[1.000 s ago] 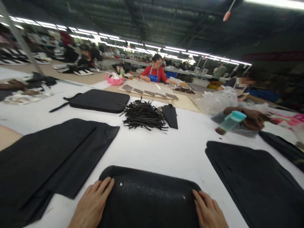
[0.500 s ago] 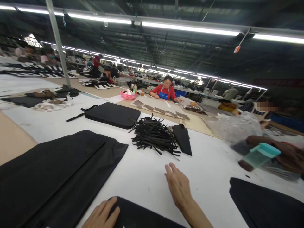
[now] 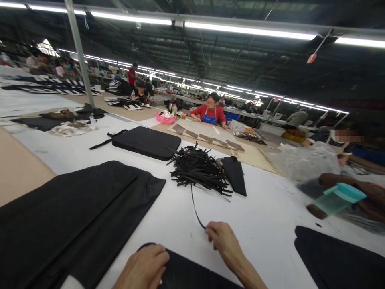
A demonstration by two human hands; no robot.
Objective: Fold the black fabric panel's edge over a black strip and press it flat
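My right hand (image 3: 224, 241) is closed in a pinch on the end of a thin black strip (image 3: 194, 206). The strip curves up over the white surface to a heap of black strips (image 3: 198, 166). At the bottom, my left hand (image 3: 146, 265) rests with bent fingers on the edge of a flat black panel (image 3: 192, 269); its fingertips are partly hidden. A large black sheet of material (image 3: 84, 204) lies to the left. Just right of the heap is a black wedge-shaped piece (image 3: 235, 176).
A black padded panel (image 3: 147, 142) with straps lies beyond the sheet. At right are a teal-lidded bottle (image 3: 337, 200), a clear plastic bag (image 3: 306, 160) and more black pieces (image 3: 337, 257). A person in red (image 3: 210, 112) sits across the table, near a pink basket (image 3: 165, 118).
My right hand has gone from open to pinching a black strip, and sits slightly lower. My left hand has shifted right along the panel, its fingers more curled. The whole view has shifted slightly.
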